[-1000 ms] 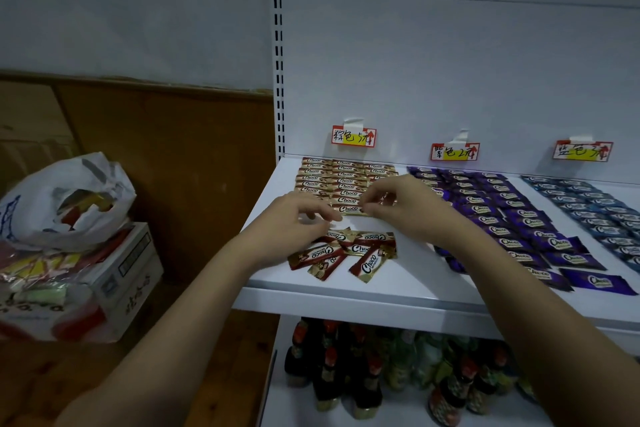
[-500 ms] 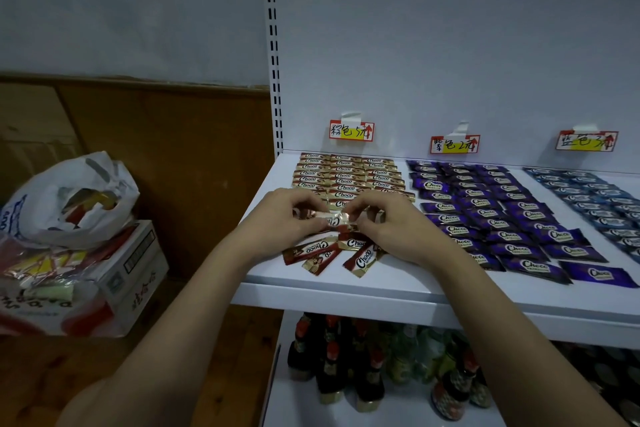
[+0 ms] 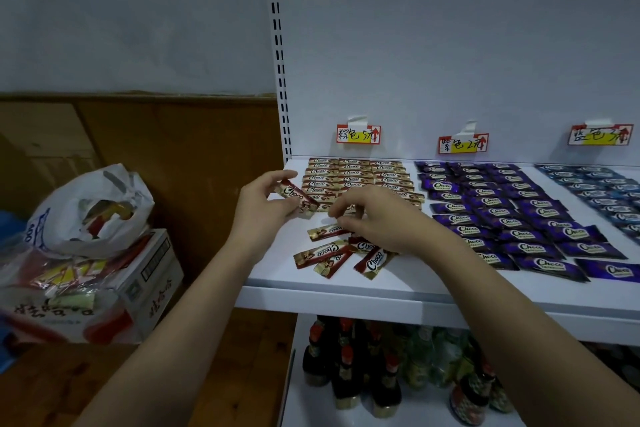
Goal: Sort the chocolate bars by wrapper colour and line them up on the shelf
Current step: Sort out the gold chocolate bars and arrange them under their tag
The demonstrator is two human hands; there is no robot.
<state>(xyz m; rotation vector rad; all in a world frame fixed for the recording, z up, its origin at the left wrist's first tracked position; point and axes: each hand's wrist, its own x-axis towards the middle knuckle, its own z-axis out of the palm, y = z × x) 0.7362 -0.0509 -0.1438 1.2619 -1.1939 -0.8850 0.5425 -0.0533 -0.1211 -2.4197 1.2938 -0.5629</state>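
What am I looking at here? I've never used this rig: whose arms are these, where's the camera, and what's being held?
No machine: these are a person's two bare hands, filmed by one camera worn on their head, looking down. The white metal shelf carries rows of brown-and-gold chocolate bars, purple-wrapped bars and blue-wrapped bars. A loose heap of brown bars lies in front. The left hand holds one brown bar; the right hand reaches over the heap, its grip hidden.

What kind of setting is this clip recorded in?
Likely a small shop: a white retail shelf with handwritten price tags above rows of chocolate bars, and bottles stocked on the shelf below.
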